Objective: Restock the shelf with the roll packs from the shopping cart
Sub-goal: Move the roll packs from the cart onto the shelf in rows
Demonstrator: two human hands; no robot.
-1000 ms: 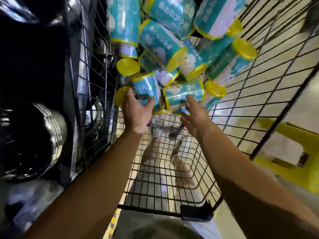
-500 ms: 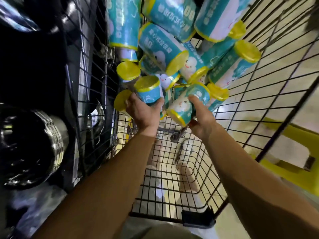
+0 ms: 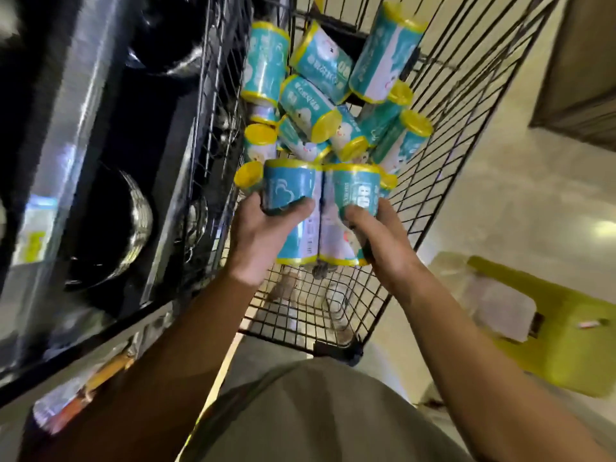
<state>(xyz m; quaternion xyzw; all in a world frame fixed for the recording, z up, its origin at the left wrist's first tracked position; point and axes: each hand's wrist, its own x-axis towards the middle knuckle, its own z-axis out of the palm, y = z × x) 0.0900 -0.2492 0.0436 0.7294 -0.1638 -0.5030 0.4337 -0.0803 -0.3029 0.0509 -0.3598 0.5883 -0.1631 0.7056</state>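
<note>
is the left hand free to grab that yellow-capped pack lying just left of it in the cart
Probably not yet: the left hand already grips a roll pack. The yellow-capped pack lies close beside it with nothing over it, so an emptied hand could likely take it.

Roll packs (image 3: 301,105): glossy printed plastic film, yellow ends. Shopping cart (image 3: 443,135): black coated wire. Pots (image 3: 110,228) on shelf: polished metal. Floor (image 3: 520,195): glossy, smooth.

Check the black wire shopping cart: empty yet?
Not empty. The black wire shopping cart holds a heap of teal, yellow-ended roll packs beyond the two being gripped.
</note>
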